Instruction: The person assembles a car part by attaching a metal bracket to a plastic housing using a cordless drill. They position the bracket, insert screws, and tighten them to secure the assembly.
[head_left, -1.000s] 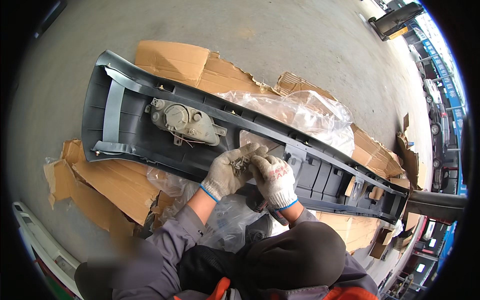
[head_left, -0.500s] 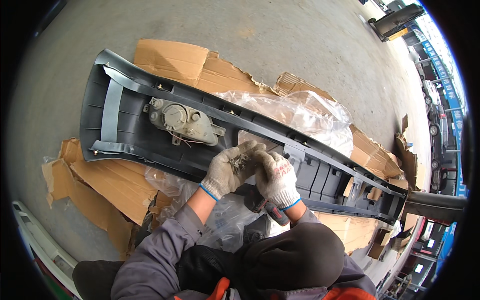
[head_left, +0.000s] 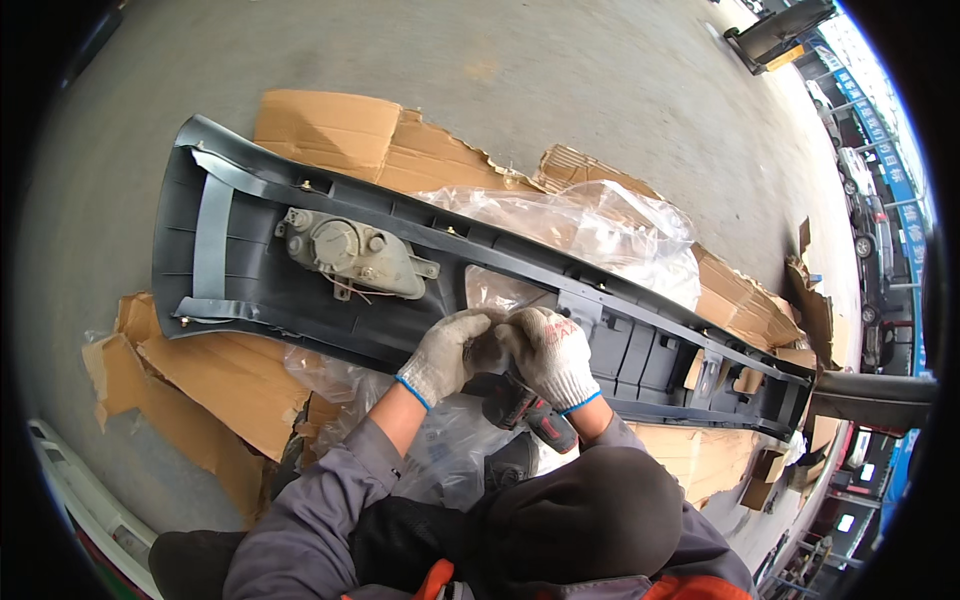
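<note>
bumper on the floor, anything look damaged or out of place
The dark grey bumper itself shows no visible break. The cardboard sheets under it are torn and ragged at the edges, and clear plastic wrap lies crumpled behind it. Loose wires dangle from the lamp housing.

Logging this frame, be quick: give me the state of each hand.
Left hand: gloved, fingers curled onto the dark bumper; any grip cannot be told.
Right hand: gloved, closed, pressed on the same spot; contents cannot be told.

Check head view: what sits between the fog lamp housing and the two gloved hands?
Only bare inner bumper shell lies between the fog lamp housing and the left hand and right hand.
</note>
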